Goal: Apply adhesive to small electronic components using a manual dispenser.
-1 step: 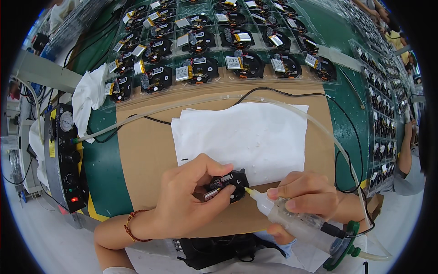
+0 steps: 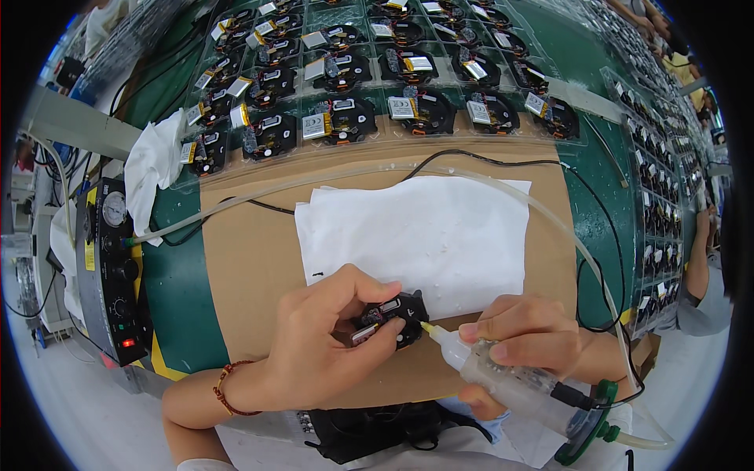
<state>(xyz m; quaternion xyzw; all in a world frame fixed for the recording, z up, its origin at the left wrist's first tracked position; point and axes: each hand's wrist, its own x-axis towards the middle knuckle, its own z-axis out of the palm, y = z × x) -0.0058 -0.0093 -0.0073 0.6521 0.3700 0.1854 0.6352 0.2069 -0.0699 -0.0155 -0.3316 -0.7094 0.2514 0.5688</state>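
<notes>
Curls the left hand [image 2: 318,326], angled in from the near left, into a narrow pinch on a black module [image 2: 408,306]. Wraps the right hand [image 2: 538,334], angled in from the right, snugly round a translucent syringe [image 2: 518,388]. Points its yellowish tip [image 2: 428,326] far and left at the module's right edge, with contact too small to tell, and long axis slanting toward the near right. Holds the module right of the left palm, by the near edge of the white sheet [image 2: 416,235].
</notes>
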